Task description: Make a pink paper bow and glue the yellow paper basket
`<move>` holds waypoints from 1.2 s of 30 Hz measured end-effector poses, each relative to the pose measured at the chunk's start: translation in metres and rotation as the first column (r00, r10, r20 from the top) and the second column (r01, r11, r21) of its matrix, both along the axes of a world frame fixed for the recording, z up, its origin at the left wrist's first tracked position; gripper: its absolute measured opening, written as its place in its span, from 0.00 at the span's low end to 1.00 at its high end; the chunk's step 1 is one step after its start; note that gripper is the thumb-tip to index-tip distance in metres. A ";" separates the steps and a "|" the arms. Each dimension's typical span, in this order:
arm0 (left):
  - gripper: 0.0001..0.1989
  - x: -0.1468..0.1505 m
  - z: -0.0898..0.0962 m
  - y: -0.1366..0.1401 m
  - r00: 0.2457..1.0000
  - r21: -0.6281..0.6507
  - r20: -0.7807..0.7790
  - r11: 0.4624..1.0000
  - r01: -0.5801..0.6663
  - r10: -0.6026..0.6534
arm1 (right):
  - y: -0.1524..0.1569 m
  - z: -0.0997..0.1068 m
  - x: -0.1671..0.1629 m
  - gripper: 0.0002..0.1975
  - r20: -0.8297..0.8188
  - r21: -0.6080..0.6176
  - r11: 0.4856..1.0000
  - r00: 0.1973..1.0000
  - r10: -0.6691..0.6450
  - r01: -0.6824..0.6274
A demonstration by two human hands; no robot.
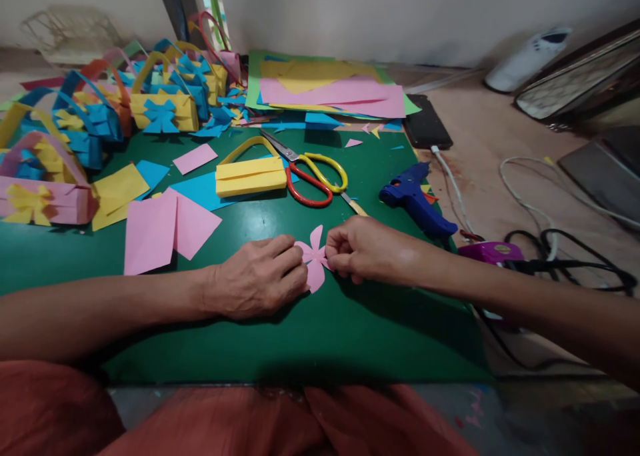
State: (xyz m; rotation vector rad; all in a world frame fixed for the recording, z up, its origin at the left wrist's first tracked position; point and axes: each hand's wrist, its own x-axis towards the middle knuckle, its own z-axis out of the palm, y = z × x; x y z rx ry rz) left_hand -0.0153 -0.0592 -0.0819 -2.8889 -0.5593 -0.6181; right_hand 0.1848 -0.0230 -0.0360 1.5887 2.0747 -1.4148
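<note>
A pink paper flower (316, 277) with several petals is held between my two hands, just above or on the green board (400, 349). My left hand (263, 276) is closed on its left petal, fingers curled and pointing right. My right hand (357, 249) pinches the petal on the right side. Beyond the flower lies a small folded yellow paper bag (251, 178) with a strip handle. Scissors (320, 176) with one red and one yellow handle rest beside it. Behind my right hand, a craft knife (355, 204) is partly hidden.
Finished paper bags (163, 113) crowd the back left. Pink paper squares (150, 236) lie left of my hands. Coloured sheets (330, 96) are stacked at the back. A blue glue gun (419, 199), a phone (427, 123) and cables (530, 203) are on the right.
</note>
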 end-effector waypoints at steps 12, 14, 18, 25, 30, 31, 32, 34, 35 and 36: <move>0.12 0.000 0.001 -0.001 1.000 -0.011 -0.007 1.000 -0.009 0.009 | 0.004 0.001 -0.003 0.09 0.031 -0.026 1.000 1.000 0.001 0.000; 0.12 0.000 0.001 0.000 1.000 -0.017 -0.012 1.000 -0.008 0.008 | 0.005 0.000 -0.003 0.09 0.024 -0.026 1.000 1.000 0.002 -0.001; 0.11 0.000 0.001 0.000 1.000 -0.025 -0.013 1.000 0.001 -0.001 | 0.005 -0.002 -0.002 0.08 0.009 -0.025 1.000 1.000 0.001 -0.001; 0.11 0.000 0.000 -0.001 1.000 -0.015 0.004 1.000 -0.011 0.011 | 0.005 -0.002 -0.003 0.09 0.026 -0.016 1.000 1.000 0.000 0.001; 0.11 0.000 0.000 0.000 1.000 -0.016 -0.004 1.000 -0.008 0.007 | 0.005 -0.003 -0.003 0.08 0.046 -0.004 1.000 0.999 0.011 -0.010; 0.11 0.000 0.000 0.000 1.000 -0.016 -0.001 1.000 -0.007 0.007 | 0.005 -0.004 -0.003 0.08 0.050 -0.004 1.000 0.999 0.013 -0.013; 0.11 0.000 0.000 0.000 1.000 -0.014 0.002 1.000 -0.005 0.005 | 0.005 -0.004 -0.002 0.08 0.054 -0.005 1.000 0.998 0.015 -0.015; 0.11 0.000 0.000 0.000 1.000 -0.013 0.003 1.000 -0.003 0.003 | 0.005 -0.004 -0.003 0.08 0.064 -0.002 1.000 0.998 0.014 -0.014; 0.11 0.000 0.001 0.000 1.000 -0.014 0.002 1.000 -0.002 0.002 | 0.006 -0.004 -0.003 0.08 0.071 -0.002 1.000 0.997 0.011 -0.011; 0.11 0.000 0.001 0.000 1.000 -0.017 0.000 1.000 -0.002 0.002 | 0.006 -0.004 -0.003 0.08 0.078 -0.003 1.000 0.997 0.010 -0.009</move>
